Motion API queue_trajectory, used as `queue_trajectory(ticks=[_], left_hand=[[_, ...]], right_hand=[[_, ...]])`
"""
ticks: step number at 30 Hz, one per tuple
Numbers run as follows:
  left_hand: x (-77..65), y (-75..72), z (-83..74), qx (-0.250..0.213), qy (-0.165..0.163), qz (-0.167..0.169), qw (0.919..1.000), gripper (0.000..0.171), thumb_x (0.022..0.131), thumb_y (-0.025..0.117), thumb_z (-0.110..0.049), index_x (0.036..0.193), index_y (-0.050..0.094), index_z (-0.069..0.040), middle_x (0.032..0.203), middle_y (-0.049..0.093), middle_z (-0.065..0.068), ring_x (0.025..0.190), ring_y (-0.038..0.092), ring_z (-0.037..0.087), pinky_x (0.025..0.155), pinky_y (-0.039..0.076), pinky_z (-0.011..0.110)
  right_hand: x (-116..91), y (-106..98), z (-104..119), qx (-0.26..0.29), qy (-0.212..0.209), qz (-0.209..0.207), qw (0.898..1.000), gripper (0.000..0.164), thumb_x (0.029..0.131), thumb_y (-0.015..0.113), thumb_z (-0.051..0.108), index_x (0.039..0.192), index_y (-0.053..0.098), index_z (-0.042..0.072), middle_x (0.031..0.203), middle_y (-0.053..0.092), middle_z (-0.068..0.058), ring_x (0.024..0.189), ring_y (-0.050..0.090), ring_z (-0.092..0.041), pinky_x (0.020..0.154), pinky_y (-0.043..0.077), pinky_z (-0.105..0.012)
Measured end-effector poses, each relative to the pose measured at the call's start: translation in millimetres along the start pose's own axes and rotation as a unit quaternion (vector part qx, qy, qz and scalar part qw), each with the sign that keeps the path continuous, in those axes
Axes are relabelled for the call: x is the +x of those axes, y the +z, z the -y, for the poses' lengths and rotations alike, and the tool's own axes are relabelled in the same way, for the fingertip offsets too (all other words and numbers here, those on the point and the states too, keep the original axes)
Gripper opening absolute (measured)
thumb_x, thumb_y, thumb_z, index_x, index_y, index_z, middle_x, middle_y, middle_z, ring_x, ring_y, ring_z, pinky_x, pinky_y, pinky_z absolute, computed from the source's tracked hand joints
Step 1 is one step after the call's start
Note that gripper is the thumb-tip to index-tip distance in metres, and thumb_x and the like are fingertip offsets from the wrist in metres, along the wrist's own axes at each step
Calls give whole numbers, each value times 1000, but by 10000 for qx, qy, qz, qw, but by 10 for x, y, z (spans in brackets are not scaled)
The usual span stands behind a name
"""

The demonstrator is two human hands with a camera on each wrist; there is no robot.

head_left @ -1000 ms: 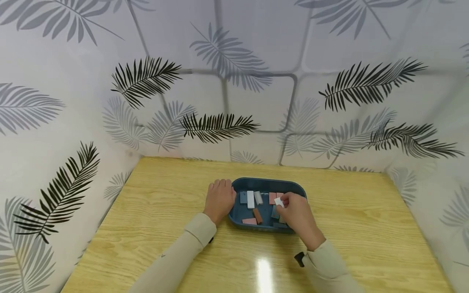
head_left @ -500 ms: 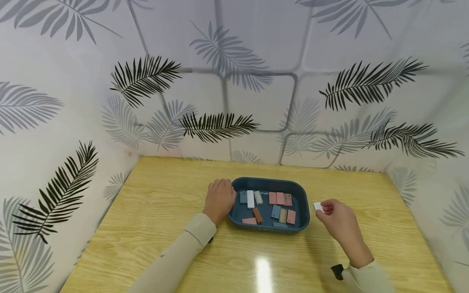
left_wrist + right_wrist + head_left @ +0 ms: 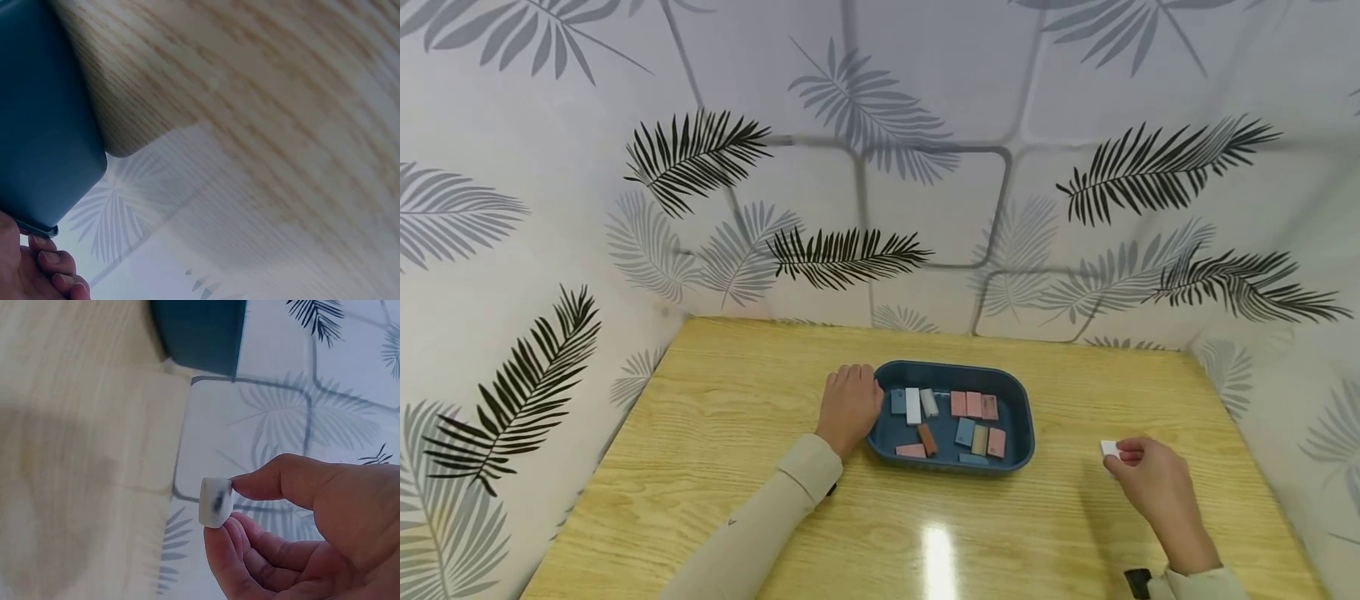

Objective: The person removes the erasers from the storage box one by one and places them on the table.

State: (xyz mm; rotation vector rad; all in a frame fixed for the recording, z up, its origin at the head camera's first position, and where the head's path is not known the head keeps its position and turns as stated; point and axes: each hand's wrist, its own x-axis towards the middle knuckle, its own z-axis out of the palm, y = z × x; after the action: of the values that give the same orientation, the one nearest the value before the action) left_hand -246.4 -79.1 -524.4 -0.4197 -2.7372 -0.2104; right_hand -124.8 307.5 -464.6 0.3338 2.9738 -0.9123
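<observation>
A dark blue plastic bin (image 3: 945, 435) stands on the wooden table, holding several small block erasers in pink, white, blue, beige and brown. My left hand (image 3: 850, 408) grips the bin's left rim. In the left wrist view the curled fingers (image 3: 57, 261) show under the lip of the bin (image 3: 50, 125). Well to the right of the bin, my right hand (image 3: 1157, 483) pinches a white eraser (image 3: 1109, 448) between thumb and fingers, above the table. The right wrist view shows a dark smudge on that eraser (image 3: 215, 503).
Inside the bin, three pink erasers (image 3: 973, 405) sit in a row at the back right. A brown one (image 3: 927, 440) leans near the front left. The pale wood table (image 3: 760, 375) ends at a leaf-patterned wall covering (image 3: 925, 208) at the back and sides.
My right hand has lifted the white eraser out over the bin's right side and carried it rightward and nearer to me. The left hand stays on the rim.
</observation>
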Motion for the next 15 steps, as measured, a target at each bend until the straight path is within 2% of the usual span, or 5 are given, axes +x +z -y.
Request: queue_trajectory(ticks=[6, 11, 15], left_hand=[[-7, -14, -2, 1, 17, -3, 10000, 18, 93, 47, -22, 89, 53, -7, 82, 54, 7, 82, 49, 25, 72, 36, 38], [-6, -16, -4, 16, -16, -11, 10000, 17, 93, 49, -22, 88, 53, -7, 81, 53, 6, 80, 48, 24, 71, 36, 37], [-5, -27, -9, 48, -40, 130, 9999, 19, 94, 45, -23, 90, 53, -6, 82, 53, 7, 82, 49, 24, 72, 36, 37]], right_hand=[[-28, 47, -185, -71, 202, 236, 9995, 39, 86, 61, 21, 105, 58, -12, 92, 64, -20, 79, 62, -30, 61, 49, -37], [-42, 110, -288, -92, 143, 296, 9994, 36, 85, 62, 19, 101, 60, -13, 88, 65, -18, 77, 61, -28, 60, 48, -36], [-35, 172, -358, -93, 159, 348, 9992, 35, 84, 62, 19, 100, 60, -12, 87, 64, -16, 75, 61, -26, 60, 48, -35]])
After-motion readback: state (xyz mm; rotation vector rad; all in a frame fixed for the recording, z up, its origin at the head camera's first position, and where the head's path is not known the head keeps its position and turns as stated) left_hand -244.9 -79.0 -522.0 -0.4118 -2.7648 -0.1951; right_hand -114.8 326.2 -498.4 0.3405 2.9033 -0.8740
